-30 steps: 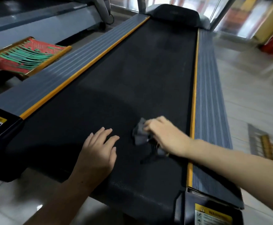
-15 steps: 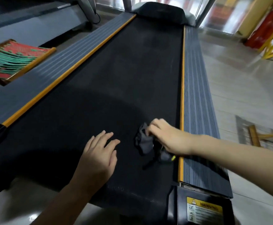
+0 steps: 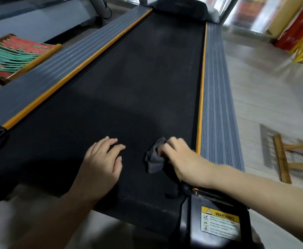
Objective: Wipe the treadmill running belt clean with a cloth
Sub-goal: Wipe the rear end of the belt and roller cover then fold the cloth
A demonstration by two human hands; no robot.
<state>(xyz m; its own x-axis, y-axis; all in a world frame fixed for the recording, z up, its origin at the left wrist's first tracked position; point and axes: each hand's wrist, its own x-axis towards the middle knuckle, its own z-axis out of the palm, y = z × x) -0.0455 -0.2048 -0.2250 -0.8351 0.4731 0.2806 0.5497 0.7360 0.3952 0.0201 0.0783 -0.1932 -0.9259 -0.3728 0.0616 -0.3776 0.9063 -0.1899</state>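
Both hands worked low at the near end of the treadmill: the right hand (image 3: 180, 157) pinched a crumpled grey cloth (image 3: 155, 159) against the black running belt (image 3: 129, 83), close to the orange strip (image 3: 200, 105) along its right edge, while the left hand (image 3: 102, 159) rested palm down on the belt, fingers loosely spread and holding nothing, just left of the cloth. The belt's long axis ran straight away from the person toward the motor cover (image 3: 181, 8), so most of its length lay ahead of the cloth, and the right hand was the one placed to push forward. A yellow label (image 3: 220, 224) on the near right end cap read "WARNING"; its smaller print was illegible.
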